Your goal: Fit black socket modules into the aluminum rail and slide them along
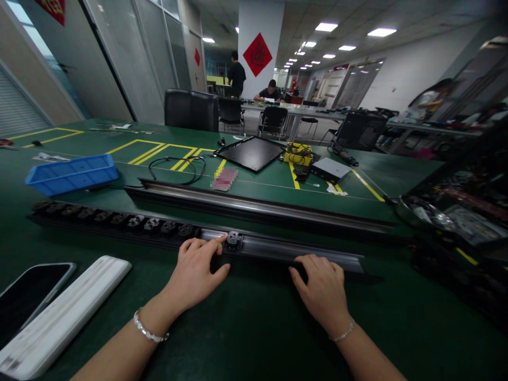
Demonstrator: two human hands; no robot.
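A long black metal rail (273,248) lies across the table before me. Several black socket modules (152,225) sit in a row in its left part, and one separate socket module (233,240) sits near its middle. The index finger of my left hand (198,270) touches the left side of that single module. Its other fingers rest at the rail's near edge, thumb spread away. Farther right, my right hand (321,283) has its fingers bent over the rail's near edge, with the thumb in front. A second dark rail (254,205) lies behind, roughly parallel.
A blue plastic bin (71,173) stands at left. Near me lie a white bar-shaped object (67,317) and a phone (32,296). Behind the rails are a cable loop (177,169), a black panel (252,152), a yellow box (298,153) and a grey box (330,169).
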